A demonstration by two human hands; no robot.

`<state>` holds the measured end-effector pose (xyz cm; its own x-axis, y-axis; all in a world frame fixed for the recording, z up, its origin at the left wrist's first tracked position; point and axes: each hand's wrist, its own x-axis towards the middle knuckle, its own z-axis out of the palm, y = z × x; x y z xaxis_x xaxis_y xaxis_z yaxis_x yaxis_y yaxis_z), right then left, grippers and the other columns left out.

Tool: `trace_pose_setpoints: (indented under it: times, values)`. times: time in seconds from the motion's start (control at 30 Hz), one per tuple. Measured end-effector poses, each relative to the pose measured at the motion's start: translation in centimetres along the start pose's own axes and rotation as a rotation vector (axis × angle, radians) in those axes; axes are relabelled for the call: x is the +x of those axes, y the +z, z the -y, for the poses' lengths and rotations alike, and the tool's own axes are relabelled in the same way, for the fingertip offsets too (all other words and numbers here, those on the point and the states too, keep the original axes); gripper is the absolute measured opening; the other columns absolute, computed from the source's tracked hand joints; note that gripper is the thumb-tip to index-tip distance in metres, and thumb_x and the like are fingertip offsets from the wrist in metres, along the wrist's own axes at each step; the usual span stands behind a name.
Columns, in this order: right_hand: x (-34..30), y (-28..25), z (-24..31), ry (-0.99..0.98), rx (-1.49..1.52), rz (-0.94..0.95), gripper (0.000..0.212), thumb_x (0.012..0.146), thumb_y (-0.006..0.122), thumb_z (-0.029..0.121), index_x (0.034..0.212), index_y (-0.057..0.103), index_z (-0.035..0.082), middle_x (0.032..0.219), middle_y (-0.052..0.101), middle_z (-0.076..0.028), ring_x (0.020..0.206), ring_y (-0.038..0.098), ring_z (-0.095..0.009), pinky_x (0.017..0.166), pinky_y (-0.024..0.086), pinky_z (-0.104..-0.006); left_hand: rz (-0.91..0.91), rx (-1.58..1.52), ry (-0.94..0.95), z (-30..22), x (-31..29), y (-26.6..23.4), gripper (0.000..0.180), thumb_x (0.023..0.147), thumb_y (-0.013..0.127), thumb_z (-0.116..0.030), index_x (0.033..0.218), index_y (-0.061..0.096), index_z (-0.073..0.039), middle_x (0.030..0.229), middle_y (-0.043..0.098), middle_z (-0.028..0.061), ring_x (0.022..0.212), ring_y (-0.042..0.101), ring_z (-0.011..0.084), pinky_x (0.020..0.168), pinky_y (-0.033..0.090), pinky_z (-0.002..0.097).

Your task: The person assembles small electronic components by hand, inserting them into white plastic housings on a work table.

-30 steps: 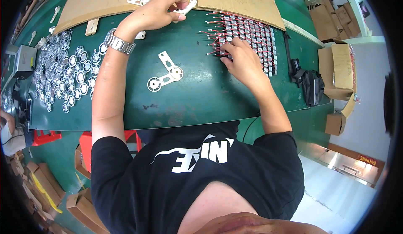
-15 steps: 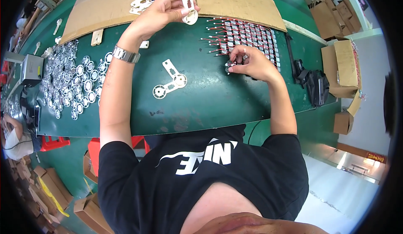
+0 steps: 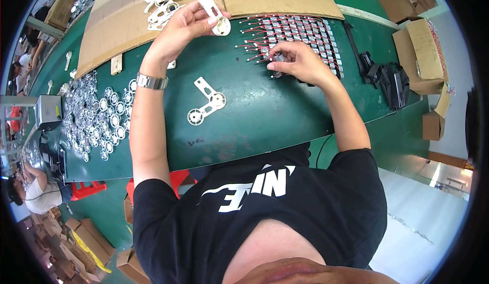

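Note:
My left hand (image 3: pixel 181 31) is raised over the front of the cardboard, closed on a white plastic bracket (image 3: pixel 210 7) with a rectangular slot and a round cup at its lower end. At the near left edge of the rows of silver cylinders with red leads (image 3: pixel 298 36), my right hand (image 3: pixel 303 65) pinches a small grey piece (image 3: pixel 278 58). My fingers partly cover that piece, so its full shape is hidden. Between my arms, an angled white plastic part (image 3: pixel 208 103) with a ringed wheel at one end lies on the green table.
Many small clear-and-white wheels (image 3: pixel 104 115) are spread at the left. Several white plastic parts (image 3: pixel 165 3) lie on the cardboard sheet (image 3: pixel 109 34). A black bag (image 3: pixel 393 86) rests at the right, beside an open carton (image 3: pixel 420 54). Another person (image 3: pixel 43 192) sits at far left.
The whole view has shifted slightly. My left hand still holds the white bracket. My right hand has moved slightly up along the edge of the cylinders, its thumb and fingers still pinched.

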<state>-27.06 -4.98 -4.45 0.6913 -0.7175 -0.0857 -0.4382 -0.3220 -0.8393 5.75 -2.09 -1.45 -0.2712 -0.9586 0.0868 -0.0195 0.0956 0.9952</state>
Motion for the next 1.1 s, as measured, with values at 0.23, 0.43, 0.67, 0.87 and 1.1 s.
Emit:
trace_pose_setpoints:
  times: [0.23, 0.43, 0.67, 0.87, 1.1]
  values:
    - [0.9, 0.1, 0.7, -0.081, 0.213, 0.000, 0.030, 0.106, 0.065, 0.023, 0.131, 0.067, 0.006, 0.078, 0.047, 0.008, 0.069, 0.040, -0.003, 0.060, 0.035, -0.0236, -0.025, -0.066, 0.016, -0.3, 0.0, 0.3, 0.033, 0.103, 0.064, -0.009, 0.134, 0.057, 0.000, 0.133, 0.070, 0.0152, 0.120, 0.067, 0.0206, 0.105, 0.055, 0.0359]
    - [3.1, -0.7, 5.3, -0.139, 0.183, -0.062, 0.040, 0.107, 0.063, 0.023, 0.140, 0.059, 0.001, 0.089, 0.062, 0.005, 0.082, 0.057, -0.004, 0.074, 0.049, -0.0232, -0.089, -0.252, 0.131, -0.6, 0.2, -0.1, 0.030, 0.104, 0.063, -0.009, 0.133, 0.056, -0.003, 0.137, 0.066, 0.0168, 0.123, 0.066, 0.0229, 0.104, 0.056, 0.0401]
    - [4.3, 0.1, 11.1, -0.454, -0.147, -0.533, 0.024, 0.098, 0.064, 0.022, 0.103, 0.073, 0.001, 0.083, 0.071, -0.021, 0.078, 0.069, -0.043, 0.072, 0.055, -0.0501, -0.205, -0.386, 0.249, -1.0, -0.1, -0.5, 0.034, 0.103, 0.064, -0.007, 0.135, 0.054, -0.003, 0.141, 0.062, 0.0189, 0.126, 0.064, 0.0285, 0.108, 0.055, 0.0449]
    - [4.0, 1.3, 10.7, -0.440, -0.368, -0.538, 0.022, 0.091, 0.063, 0.019, 0.085, 0.072, 0.000, 0.076, 0.070, -0.021, 0.073, 0.069, -0.042, 0.070, 0.057, -0.0512, -0.202, -0.253, 0.308, -1.5, -0.3, -0.1, 0.034, 0.102, 0.065, -0.004, 0.135, 0.054, -0.004, 0.139, 0.063, 0.0187, 0.125, 0.065, 0.0266, 0.106, 0.056, 0.0426]
    - [3.9, 1.4, 10.0, -0.382, -0.435, -0.524, 0.024, 0.090, 0.063, 0.020, 0.079, 0.070, 0.000, 0.071, 0.069, -0.022, 0.069, 0.069, -0.042, 0.066, 0.056, -0.0528, -0.162, -0.226, 0.277, -1.5, 0.0, 1.1, 0.034, 0.101, 0.066, -0.001, 0.133, 0.055, -0.003, 0.136, 0.064, 0.0180, 0.124, 0.065, 0.0257, 0.104, 0.057, 0.0410]
